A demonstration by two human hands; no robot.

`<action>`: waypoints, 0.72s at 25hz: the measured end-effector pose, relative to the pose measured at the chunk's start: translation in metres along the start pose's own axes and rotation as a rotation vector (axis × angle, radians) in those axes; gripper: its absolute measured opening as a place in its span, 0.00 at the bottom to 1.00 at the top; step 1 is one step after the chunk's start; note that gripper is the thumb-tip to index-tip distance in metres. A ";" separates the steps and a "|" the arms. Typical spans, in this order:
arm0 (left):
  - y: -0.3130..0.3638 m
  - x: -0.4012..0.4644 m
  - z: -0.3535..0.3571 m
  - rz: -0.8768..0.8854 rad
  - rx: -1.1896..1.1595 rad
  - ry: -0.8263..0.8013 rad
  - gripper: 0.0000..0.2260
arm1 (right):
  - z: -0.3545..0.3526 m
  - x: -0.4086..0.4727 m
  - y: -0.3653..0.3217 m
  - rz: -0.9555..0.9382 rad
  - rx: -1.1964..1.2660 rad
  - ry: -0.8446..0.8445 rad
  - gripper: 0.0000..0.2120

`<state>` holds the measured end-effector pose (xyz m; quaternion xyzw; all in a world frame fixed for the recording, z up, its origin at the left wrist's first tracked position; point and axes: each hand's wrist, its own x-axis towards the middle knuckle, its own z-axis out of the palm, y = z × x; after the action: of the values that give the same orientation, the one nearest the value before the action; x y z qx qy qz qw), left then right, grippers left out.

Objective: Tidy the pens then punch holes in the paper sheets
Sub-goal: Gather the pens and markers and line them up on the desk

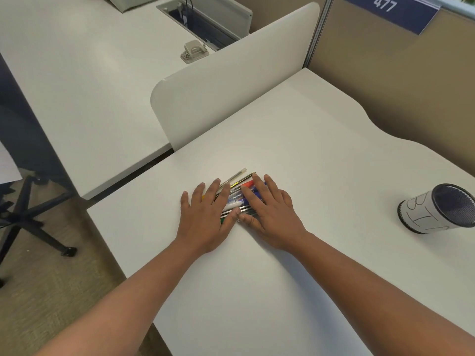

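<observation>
Several pens and markers (237,195) lie bunched side by side on the white desk (295,150), slanting toward the upper right. My left hand (205,214) lies flat over their left end with straight fingers. My right hand (270,209) lies flat over their right end, also with straight fingers. The two thumbs nearly meet at the bundle's near side. A mesh pen cup (437,208) wrapped in white paper lies tipped on its side at the desk's right. A beige hole punch (194,50) sits on the far desk behind the divider.
A white divider panel (231,80) stands between my desk and the neighbouring desk (77,73). A tan partition wall (411,86) runs along the right. An office chair base (30,219) stands on the carpet at left. A sheet of paper (6,165) shows at the left edge.
</observation>
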<state>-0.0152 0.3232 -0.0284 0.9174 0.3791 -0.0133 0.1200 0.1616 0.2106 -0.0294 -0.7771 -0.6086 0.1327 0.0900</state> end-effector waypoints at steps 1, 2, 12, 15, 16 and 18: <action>0.000 0.000 -0.001 0.006 0.008 -0.006 0.34 | -0.001 -0.002 -0.001 0.004 0.001 0.004 0.35; 0.002 -0.001 -0.003 0.019 0.018 -0.006 0.34 | -0.003 -0.006 -0.002 0.012 0.005 0.004 0.35; 0.091 -0.050 -0.027 0.395 -0.047 0.071 0.25 | -0.054 -0.130 0.003 0.296 0.108 0.136 0.32; 0.136 -0.079 -0.014 0.529 -0.072 -0.063 0.26 | -0.062 -0.202 0.008 0.421 0.136 0.172 0.31; 0.151 -0.088 -0.010 0.571 -0.092 -0.102 0.26 | -0.062 -0.225 0.010 0.467 0.142 0.183 0.31; 0.185 -0.109 0.000 0.647 -0.144 -0.200 0.26 | -0.062 -0.275 0.017 0.576 0.143 0.210 0.30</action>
<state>0.0367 0.1212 0.0226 0.9734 0.0551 -0.0376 0.2192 0.1355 -0.0595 0.0504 -0.9186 -0.3402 0.1141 0.1653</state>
